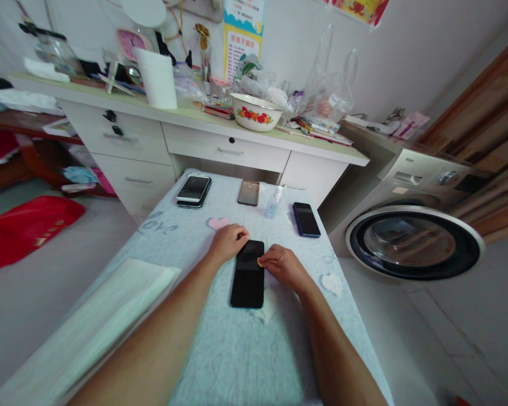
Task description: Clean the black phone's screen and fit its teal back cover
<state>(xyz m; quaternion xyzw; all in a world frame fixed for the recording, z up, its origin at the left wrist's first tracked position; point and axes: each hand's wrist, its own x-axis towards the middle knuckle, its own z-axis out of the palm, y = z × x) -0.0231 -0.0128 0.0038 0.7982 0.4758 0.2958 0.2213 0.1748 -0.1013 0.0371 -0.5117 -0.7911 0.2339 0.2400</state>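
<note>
A black smartphone [248,282] lies flat on the cloth-covered table, its dark screen facing up. My left hand [228,242] is closed at the phone's upper left corner, gripping its edge. On the other side, my right hand [284,266] pinches a small beige pad [260,261] against the right edge of the screen; most of the pad is hidden by the fingers. Beyond the hands stand a clear spray bottle [273,204] and a phone case [248,193]. Another smartphone [306,220] lies to the right, and stacked phones [193,190] sit at the far left.
A folded white cloth [97,321] lies along the table's left side. Behind the table is a white desk [195,132] bearing a flowered enamel bowl [257,113], a white bin [156,79] and plastic bags. A washing machine [410,237] stands at the right.
</note>
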